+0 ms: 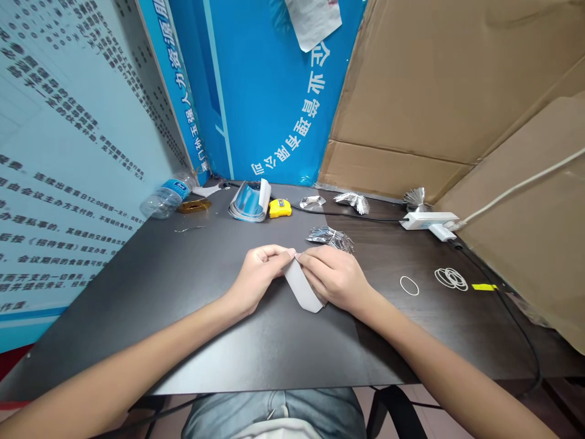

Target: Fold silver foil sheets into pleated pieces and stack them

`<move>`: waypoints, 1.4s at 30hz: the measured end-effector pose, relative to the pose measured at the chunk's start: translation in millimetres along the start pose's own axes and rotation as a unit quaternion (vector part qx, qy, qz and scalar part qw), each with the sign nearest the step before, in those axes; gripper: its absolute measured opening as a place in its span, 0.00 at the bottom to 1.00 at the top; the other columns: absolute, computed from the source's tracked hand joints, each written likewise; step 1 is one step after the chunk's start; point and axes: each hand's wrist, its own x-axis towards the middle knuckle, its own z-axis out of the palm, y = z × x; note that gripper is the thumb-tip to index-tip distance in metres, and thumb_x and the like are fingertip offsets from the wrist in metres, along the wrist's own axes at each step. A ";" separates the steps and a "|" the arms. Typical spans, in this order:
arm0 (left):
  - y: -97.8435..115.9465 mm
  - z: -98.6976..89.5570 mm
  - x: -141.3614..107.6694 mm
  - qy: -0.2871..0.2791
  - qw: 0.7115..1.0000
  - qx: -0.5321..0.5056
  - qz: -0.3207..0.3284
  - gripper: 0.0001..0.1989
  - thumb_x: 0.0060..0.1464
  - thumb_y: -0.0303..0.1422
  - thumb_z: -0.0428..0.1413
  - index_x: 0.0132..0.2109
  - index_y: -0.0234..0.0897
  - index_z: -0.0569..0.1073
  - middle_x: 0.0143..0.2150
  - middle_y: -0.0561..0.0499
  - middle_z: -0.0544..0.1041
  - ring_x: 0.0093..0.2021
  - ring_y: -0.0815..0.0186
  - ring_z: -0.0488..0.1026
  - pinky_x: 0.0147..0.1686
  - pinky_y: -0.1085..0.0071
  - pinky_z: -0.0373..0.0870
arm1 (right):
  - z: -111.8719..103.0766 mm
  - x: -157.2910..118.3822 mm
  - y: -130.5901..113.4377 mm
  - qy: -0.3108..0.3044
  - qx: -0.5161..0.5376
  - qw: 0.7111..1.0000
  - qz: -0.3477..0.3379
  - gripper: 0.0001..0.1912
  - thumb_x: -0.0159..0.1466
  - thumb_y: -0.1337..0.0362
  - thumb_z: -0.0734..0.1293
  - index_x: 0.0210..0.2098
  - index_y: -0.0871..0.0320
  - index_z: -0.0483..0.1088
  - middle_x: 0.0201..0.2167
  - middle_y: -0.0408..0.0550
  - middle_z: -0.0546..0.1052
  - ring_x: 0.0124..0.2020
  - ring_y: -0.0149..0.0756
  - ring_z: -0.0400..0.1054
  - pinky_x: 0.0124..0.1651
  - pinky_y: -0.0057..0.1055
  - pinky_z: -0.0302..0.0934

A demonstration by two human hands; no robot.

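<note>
Desk, white strip in hands

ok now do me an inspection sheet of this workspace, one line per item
Surface: dark tabletop, wood grain at right
Work items: white strip, held; silvery bundle just beyond it
Clutter: clear bottle, yellow tape measure, white bands
Hands: left hand and right hand both pinch the strip's far end
Cables: black cable enters power strip, another curves down right; white cable rises right
Surroundings: blue panel behind, cardboard at back and right

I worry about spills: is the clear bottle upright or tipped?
Tipped: the clear bottle lies on its side, its length along the table.
</note>
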 end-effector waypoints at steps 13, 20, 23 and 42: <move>4.4 4.3 -1.1 0.040 0.999 0.027 -0.009 0.14 0.50 0.40 0.69 0.36 0.31 0.80 0.31 0.49 0.79 0.33 0.67 0.74 0.38 0.71 0.70 | -0.7 1.9 1.7 0.002 0.046 0.999 -0.009 0.10 0.71 0.69 0.64 0.46 0.60 0.78 0.42 0.52 0.82 0.42 0.38 0.75 0.45 0.33 0.69; 9.4 3.3 -2.3 0.046 0.996 0.075 0.013 0.13 0.51 0.38 0.67 0.36 0.31 0.79 0.29 0.50 0.79 0.28 0.70 0.71 0.31 0.74 0.66 | -10.2 12.3 3.1 -0.080 0.459 0.829 0.309 0.18 0.74 0.54 0.61 0.42 0.58 0.78 0.39 0.48 0.80 0.40 0.33 0.73 0.46 0.31 0.65; 11.1 3.4 -2.7 0.049 0.992 0.113 0.029 0.13 0.51 0.39 0.67 0.35 0.31 0.79 0.29 0.50 0.78 0.28 0.70 0.71 0.31 0.75 0.66 | -7.9 14.3 2.4 -0.101 0.547 0.720 0.416 0.17 0.68 0.51 0.68 0.36 0.60 0.76 0.33 0.45 0.76 0.33 0.30 0.68 0.39 0.28 0.61; 15.0 -2.2 1.4 0.013 0.977 0.196 0.079 0.07 0.52 0.33 0.63 0.34 0.32 0.79 0.31 0.50 0.79 0.31 0.69 0.72 0.33 0.75 0.66 | -9.0 14.1 4.2 -0.130 0.551 0.709 0.421 0.18 0.63 0.51 0.73 0.33 0.61 0.74 0.29 0.45 0.74 0.29 0.29 0.64 0.34 0.27 0.56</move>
